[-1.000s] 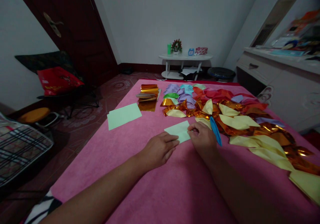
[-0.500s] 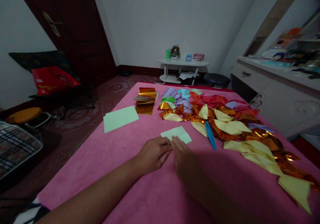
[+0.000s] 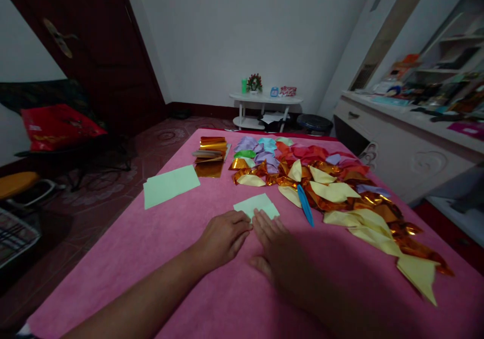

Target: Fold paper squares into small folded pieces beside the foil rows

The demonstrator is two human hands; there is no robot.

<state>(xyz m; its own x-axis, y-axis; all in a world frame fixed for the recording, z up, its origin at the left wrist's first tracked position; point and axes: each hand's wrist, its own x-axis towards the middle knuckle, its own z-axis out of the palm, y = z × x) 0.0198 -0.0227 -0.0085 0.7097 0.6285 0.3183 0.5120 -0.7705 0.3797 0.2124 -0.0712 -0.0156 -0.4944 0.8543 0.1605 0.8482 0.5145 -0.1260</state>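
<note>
A pale green paper (image 3: 255, 204), plain and matte, its right edge slightly uneven, lies on the pink tabletop (image 3: 212, 301). The right hand (image 3: 279, 245) covers its near part, fingers outstretched; the left hand (image 3: 221, 235) curls beside it, whether pinching I cannot tell.

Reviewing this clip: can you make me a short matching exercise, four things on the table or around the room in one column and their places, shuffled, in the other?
Things
1. small green paper
2. blue folded piece
3. red bag
4. gold foil stack

Places
A. on the dark chair near the door
B. close by the larger green sheets
C. touched by the fingers of the right hand
D. at the near edge of the spread of folded pieces

Right pairs: 1-C, 2-D, 3-A, 4-B
</note>
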